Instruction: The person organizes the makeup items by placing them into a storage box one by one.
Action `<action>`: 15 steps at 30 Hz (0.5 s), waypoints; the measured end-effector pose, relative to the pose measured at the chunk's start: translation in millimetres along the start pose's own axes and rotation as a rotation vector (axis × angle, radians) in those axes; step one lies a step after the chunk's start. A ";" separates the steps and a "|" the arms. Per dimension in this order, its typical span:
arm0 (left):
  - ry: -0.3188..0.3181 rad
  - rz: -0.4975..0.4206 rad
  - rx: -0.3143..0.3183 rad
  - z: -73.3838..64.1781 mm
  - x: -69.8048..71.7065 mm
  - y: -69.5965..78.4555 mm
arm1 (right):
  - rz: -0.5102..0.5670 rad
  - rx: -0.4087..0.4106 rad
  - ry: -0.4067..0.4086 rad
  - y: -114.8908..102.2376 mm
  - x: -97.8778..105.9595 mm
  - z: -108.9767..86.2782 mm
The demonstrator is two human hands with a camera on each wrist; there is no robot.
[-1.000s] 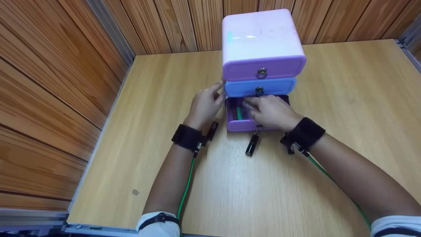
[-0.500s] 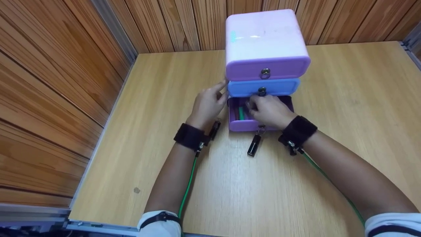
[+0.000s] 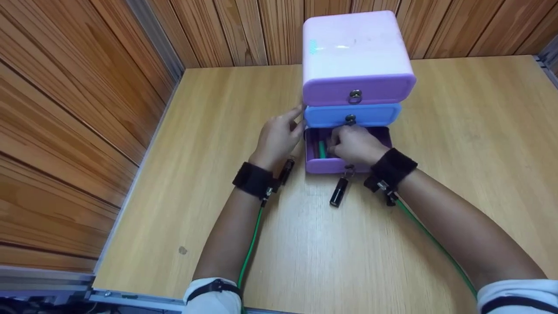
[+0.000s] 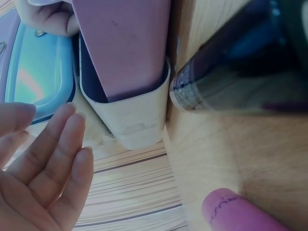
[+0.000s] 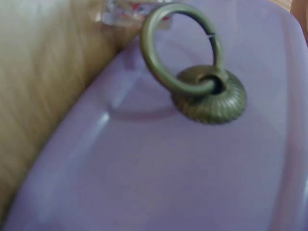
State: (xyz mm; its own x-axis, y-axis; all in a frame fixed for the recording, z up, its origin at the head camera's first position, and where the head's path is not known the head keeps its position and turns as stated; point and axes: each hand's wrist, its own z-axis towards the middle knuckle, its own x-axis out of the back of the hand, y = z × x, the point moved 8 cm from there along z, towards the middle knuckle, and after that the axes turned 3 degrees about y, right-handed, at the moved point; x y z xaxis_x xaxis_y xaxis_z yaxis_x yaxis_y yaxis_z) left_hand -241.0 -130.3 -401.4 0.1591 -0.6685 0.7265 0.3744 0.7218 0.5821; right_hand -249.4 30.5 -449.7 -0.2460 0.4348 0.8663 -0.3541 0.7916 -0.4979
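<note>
A small chest with a pale pink top [image 3: 355,43] stands at the back of the table. Its top purple drawer [image 3: 331,92] and blue middle drawer [image 3: 329,116] are closed; the bottom purple drawer [image 3: 320,165] is pulled out. A green stick-like item [image 3: 322,149] lies in that drawer. My right hand [image 3: 355,144] reaches into it with curled fingers, whose tips are hidden. Beside the chest's left side is my left hand [image 3: 279,137], fingers loosely bent and holding nothing, as the left wrist view shows; the fingertips are at the blue drawer's edge.
One black tube [image 3: 339,192] lies in front of the bottom drawer and another [image 3: 286,171] near my left wrist. In the left wrist view, a pink lettered tube [image 4: 240,211] is on the table. Wooden panels [image 3: 279,32] rise behind the chest.
My right hand's fingers, stretched leftward inside the bottom drawer a second ago, are now curled in. The left hand keeps its place by the chest. The whole view has shifted slightly.
</note>
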 end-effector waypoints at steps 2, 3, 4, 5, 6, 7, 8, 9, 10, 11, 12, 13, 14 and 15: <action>-0.001 -0.007 0.007 -0.4 -0.2 -0.2 | 0.004 -0.017 -0.014 2.0 -2.0 1.2; -0.004 -0.009 0.010 -0.5 -0.1 -0.4 | 0.000 -0.026 -0.023 2.8 -2.8 1.6; -0.005 -0.011 0.013 -0.7 0.0 -0.5 | -0.002 -0.033 -0.031 3.4 -3.4 1.8; -0.005 -0.014 0.015 -0.9 0.3 -0.7 | -0.004 -0.038 -0.038 3.7 -3.9 2.3; -0.005 -0.016 0.019 -0.9 0.7 -1.0 | -0.005 -0.041 -0.044 3.4 -4.3 2.7; -0.002 -0.016 0.020 -0.7 1.3 -1.2 | -0.005 -0.042 -0.051 3.2 -4.7 3.1; -0.001 -0.021 0.024 -0.6 1.7 -1.7 | -0.006 -0.044 -0.059 3.0 -5.1 3.4; 0.001 -0.021 0.022 -0.4 2.1 -1.4 | -0.008 -0.046 -0.067 2.7 -5.4 3.7; 0.001 -0.021 0.019 -0.2 2.2 -1.3 | -0.009 -0.047 -0.074 2.5 -5.5 4.0; 0.001 -0.020 0.021 0.2 2.2 -1.4 | -0.011 -0.050 -0.083 2.5 -5.9 4.5; 0.000 -0.018 0.023 0.4 2.1 -1.5 | -0.015 -0.050 -0.093 2.1 -6.3 4.7; -0.002 -0.019 0.024 0.5 2.0 -1.5 | -0.019 -0.048 -0.102 2.0 -6.7 5.1; -0.004 -0.018 0.026 0.6 1.9 -1.6 | -0.022 -0.045 -0.109 1.9 -7.0 5.6; -0.004 -0.017 0.028 0.6 1.9 -1.6 | -0.024 -0.041 -0.116 1.5 -7.3 6.3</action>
State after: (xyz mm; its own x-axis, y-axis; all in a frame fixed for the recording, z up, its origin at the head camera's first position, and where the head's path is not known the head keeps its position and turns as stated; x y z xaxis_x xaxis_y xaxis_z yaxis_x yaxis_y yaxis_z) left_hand -241.8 -132.6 -400.7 0.1487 -0.6802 0.7178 0.3518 0.7147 0.6045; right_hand -253.8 25.7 -457.0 -0.3411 0.3649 0.8663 -0.3243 0.8193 -0.4728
